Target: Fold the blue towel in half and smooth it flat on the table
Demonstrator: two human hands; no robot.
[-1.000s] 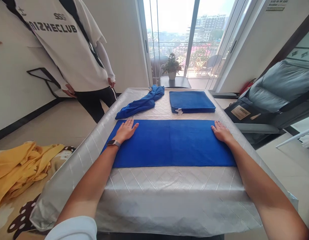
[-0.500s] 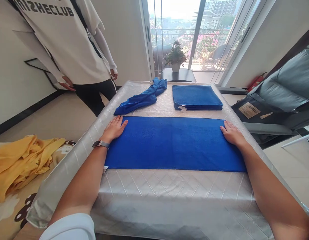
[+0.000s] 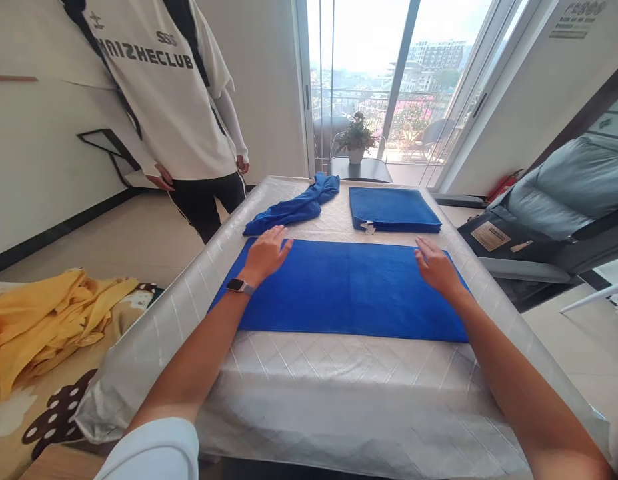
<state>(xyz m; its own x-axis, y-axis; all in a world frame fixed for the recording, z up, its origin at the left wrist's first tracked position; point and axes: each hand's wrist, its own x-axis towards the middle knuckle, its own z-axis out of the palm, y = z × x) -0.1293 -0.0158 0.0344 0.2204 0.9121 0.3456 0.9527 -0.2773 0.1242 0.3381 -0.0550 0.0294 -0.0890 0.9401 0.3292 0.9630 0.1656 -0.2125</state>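
Head view, blue cloth [image 3: 339, 290]: flat across near side of table [image 3: 339, 400]
Left hand [image 3: 266, 256]: unclenched, grasping nothing, at cloth's far left
Right hand [image 3: 437, 270]: likewise, at far right
Folded stack [image 3: 396, 205]: farther, right

Left arm [image 3: 189, 367]: one, reaching forward and inward. Left wrist [image 3: 249, 277]: nearly straight. Left hand [image 3: 267, 255]: back uppermost, fingers extended forward, thumb spread inward. Right arm [image 3: 519, 373]: one, reaching forward and inward. Right wrist [image 3: 457, 292]: nearly straight. Right hand [image 3: 435, 265]: fingers extended forward and inward, thumb on inner side. Both hands: well apart, roughly level.
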